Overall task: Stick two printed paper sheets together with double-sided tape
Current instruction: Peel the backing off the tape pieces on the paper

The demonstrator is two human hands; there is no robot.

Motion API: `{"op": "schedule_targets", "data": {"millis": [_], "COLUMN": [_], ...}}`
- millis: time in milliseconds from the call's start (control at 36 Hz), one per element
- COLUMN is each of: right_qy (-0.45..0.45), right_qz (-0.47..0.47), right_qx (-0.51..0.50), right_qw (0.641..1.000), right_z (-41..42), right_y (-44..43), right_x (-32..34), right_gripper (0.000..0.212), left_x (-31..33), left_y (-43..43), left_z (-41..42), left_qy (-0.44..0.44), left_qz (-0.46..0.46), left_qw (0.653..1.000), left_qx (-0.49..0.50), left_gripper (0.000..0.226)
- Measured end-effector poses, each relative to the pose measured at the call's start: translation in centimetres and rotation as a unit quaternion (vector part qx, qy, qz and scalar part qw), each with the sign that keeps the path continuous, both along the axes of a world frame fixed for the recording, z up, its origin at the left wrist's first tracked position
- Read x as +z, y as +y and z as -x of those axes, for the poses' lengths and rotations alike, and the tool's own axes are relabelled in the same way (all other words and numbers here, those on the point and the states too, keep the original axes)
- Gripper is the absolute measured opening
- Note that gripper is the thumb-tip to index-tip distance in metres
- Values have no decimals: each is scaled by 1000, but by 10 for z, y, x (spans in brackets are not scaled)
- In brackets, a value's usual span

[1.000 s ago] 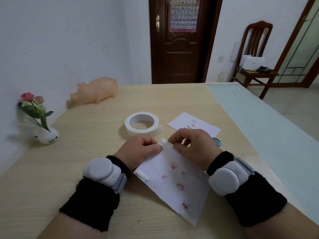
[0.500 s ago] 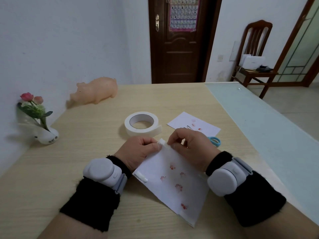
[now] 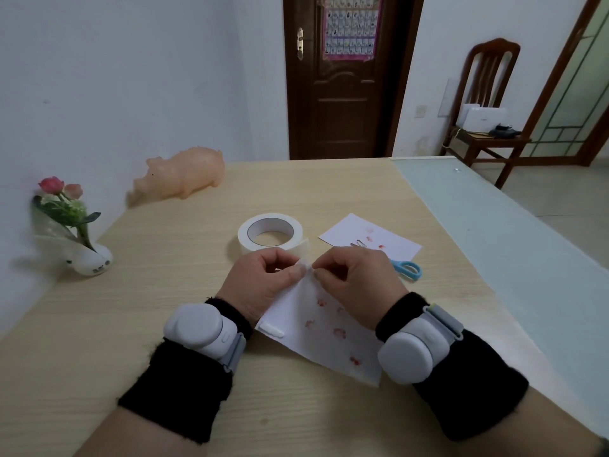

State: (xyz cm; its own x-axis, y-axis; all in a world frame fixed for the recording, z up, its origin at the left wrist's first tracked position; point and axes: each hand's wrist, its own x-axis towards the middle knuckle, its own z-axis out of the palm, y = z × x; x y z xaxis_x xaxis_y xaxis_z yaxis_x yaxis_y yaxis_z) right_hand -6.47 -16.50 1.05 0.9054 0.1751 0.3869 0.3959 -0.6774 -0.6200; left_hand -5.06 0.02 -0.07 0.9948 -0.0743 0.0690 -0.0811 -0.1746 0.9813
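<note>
The printed sheet [image 3: 316, 338] lies flat on the desk [image 3: 164, 291], turned like a diamond, its long sides running from the left toward the near right. Its far corner points away, where the left hand [image 3: 260, 282] and right hand [image 3: 356, 285] pinch it with their fingers. A tape strip [image 3: 272, 330] sits on its left corner. Beyond lie the tape roll [image 3: 257, 249], a second sheet [image 3: 392, 242] and scissors [image 3: 397, 263]. A vase [image 3: 89, 260] holds flowers [image 3: 52, 185].
</note>
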Motion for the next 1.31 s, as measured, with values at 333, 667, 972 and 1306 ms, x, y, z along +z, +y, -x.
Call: {"op": "schedule_targets", "data": {"millis": [333,667,972,1306], "right_qy": [38,24,24,-5], "right_qz": [-53,-40,-36,0], "right_qx": [-7,-21,0,3], "right_qw": [998,999,999,1000], "right_z": [-1,0,0,-2], "right_y": [-1,3,1,1], "right_x": [1,-2,-2,-3], "right_gripper": [5,8,12,11], "left_x": [1,-3,-3,-3], "left_y": [-4,-2,-3,-4], "left_z": [3,3,3,3], "left_qy": [27,11,1,-9], "left_qz": [116,82,60,38], "left_qw": [991,993,995,997], "left_qx": [-58,-82,-78,-71], "left_gripper": [12,11,5,4]}}
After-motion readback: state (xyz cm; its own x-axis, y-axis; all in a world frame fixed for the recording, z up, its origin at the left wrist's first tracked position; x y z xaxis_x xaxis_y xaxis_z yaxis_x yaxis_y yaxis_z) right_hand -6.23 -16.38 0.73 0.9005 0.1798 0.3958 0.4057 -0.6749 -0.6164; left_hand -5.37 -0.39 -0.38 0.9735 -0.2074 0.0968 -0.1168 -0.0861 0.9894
